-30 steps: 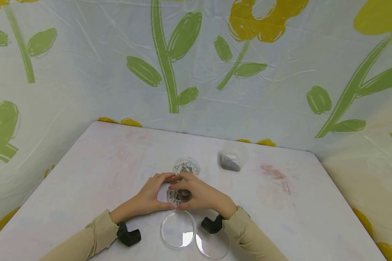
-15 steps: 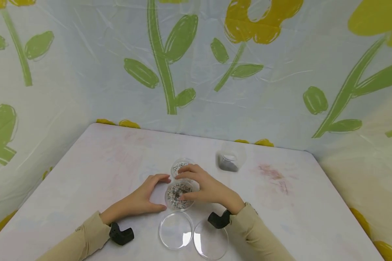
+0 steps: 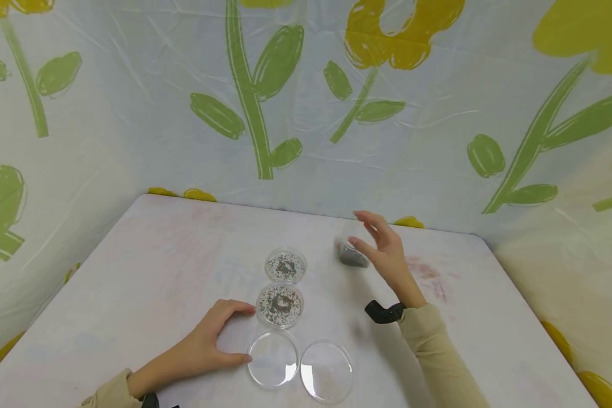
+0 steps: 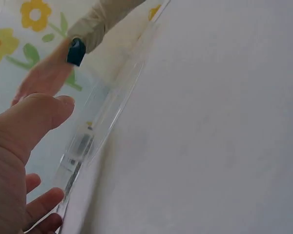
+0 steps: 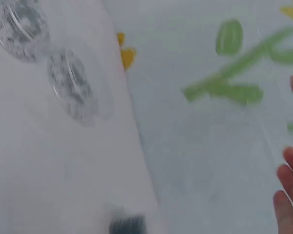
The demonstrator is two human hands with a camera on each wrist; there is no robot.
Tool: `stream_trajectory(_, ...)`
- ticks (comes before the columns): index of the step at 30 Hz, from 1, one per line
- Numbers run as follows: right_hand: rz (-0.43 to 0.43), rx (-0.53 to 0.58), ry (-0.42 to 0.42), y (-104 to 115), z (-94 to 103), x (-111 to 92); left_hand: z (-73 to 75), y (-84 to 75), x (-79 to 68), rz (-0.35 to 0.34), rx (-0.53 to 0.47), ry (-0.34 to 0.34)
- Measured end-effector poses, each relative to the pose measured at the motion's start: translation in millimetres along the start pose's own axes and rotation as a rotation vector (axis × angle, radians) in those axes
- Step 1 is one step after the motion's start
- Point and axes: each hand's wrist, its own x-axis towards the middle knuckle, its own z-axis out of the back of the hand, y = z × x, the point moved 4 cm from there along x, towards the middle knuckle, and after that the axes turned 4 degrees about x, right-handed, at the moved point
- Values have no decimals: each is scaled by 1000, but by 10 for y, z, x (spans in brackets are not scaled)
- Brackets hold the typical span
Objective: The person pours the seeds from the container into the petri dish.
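Two round clear dishes hold dark and white specks: a farther speckled dish (image 3: 285,265) and a nearer speckled dish (image 3: 280,306), seen in the head view. Closer to me lie two clear round dishes without specks, a left clear dish (image 3: 273,362) and a right clear dish (image 3: 327,374). My left hand (image 3: 206,343) is spread beside them, its index tip at the nearer speckled dish and its thumb tip at the left clear dish's rim. My right hand (image 3: 387,258) is raised with parted fingers, holding nothing, overlapping a clear container (image 3: 353,256) of dark material.
The pale table (image 3: 158,272) has reddish smudges (image 3: 428,275) at the right. A flower-printed sheet (image 3: 183,153) hangs behind the table and at its sides. A black wrist device (image 3: 385,313) sits at the right cuff.
My right hand has left the nearer speckled dish and moved right and up toward the dark container. My left hand has drawn back toward me, and both speckled dishes show fully.
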Motion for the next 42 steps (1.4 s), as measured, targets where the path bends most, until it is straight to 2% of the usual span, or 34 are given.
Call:
stream_trajectory(3, -112, 123, -144, -239, 213, -95, -70, -103, -56, -28, 28, -3)
stream_trajectory(7, -277, 236, -249, -574, 362, -261, -167, -213, -95, -21, 78, -6)
stream_trajectory(11, -414, 310, -265, -853, 407, -384, -226, -269, -97, -3, 151, -16)
stream_trajectory(14, -470, 353, -240, -965, 400, -422, -251, -273, -76, -7, 197, -8)
stream_trajectory(16, -483, 365, -213, -996, 390, -423, -265, -266, -53, -22, 218, 0)
stream_trajectory(23, -534, 273, -123, -1036, 382, -390, -283, -250, -7, -37, 237, 17)
stream_trajectory(32, -573, 82, -116, -1072, 374, -353, -264, -267, -1, -44, 221, 24)
stream_trajectory(37, -566, 72, -120, -1076, 340, -309, -243, -272, -5, -65, 229, 10)
stream_trajectory(42, -544, 15, -121, -1027, 334, -254, -232, -267, -8, -65, 229, 9)
